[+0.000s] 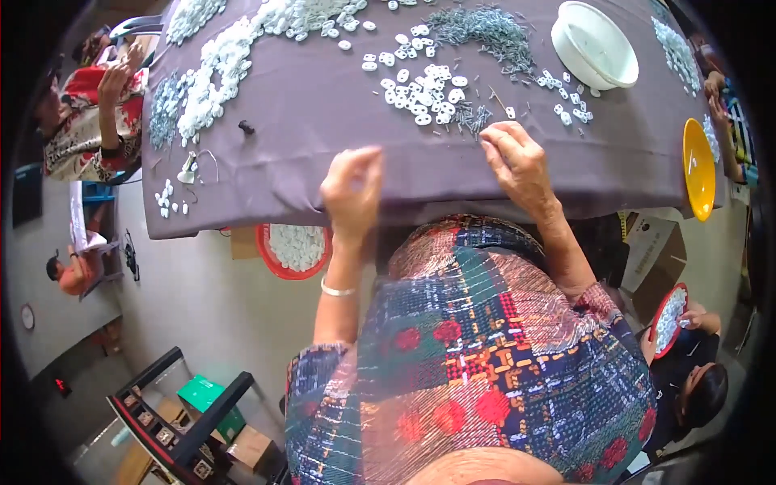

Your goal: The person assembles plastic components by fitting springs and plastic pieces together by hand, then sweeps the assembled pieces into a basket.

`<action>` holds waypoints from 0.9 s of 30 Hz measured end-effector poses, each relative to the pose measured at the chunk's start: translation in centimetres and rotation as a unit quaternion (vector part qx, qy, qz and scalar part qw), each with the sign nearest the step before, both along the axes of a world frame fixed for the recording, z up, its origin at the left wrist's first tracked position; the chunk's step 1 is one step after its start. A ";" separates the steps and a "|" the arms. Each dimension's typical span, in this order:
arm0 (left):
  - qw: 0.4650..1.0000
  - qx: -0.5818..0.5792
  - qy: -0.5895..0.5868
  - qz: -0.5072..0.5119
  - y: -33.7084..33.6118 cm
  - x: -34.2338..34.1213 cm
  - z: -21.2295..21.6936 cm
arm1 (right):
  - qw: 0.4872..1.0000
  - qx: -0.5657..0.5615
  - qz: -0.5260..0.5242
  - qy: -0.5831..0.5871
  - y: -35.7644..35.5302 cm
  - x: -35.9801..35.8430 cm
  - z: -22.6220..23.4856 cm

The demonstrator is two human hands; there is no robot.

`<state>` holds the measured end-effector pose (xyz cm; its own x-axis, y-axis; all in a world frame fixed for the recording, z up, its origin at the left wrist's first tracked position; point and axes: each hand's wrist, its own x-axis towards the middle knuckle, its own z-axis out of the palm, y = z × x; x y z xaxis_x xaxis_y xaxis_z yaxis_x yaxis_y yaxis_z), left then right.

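My left hand is raised at the near edge of the dark cloth, its fingers curled together and blurred by motion. What it holds, if anything, cannot be made out. Just short of a small heap of grey screw-like pins, my right hand has thumb and fingers drawn together in a pinch. Its fingertips hide whatever is between them. Beyond the hands lies a loose pile of white oval plastic pieces with two holes. A thin brownish stick points toward my right fingers.
A larger heap of grey pins lies farther back, beside a white basin. White pieces spread along the left. A yellow dish sits at the right edge. Below the table stands a red tub. Other people sit around.
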<state>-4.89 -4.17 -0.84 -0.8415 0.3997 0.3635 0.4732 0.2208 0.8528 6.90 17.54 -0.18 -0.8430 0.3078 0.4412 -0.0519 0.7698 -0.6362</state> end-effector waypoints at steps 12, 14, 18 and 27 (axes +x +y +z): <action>0.953 -0.140 0.263 -0.059 6.8 -6.7 -1.5 | 0.999 0.002 0.041 0.015 1.5 -2.3 0.1; 0.953 -0.153 0.256 -0.055 6.7 -6.8 -1.1 | 0.997 0.055 0.039 0.025 2.0 -3.8 0.3; 0.956 -0.148 0.240 -0.080 8.6 -5.1 -0.5 | 0.992 0.110 0.053 -0.037 2.0 -7.1 -1.2; 0.956 -0.174 0.235 -0.015 7.0 -5.6 -1.3 | 0.998 0.048 0.028 -0.022 4.1 -8.5 -0.6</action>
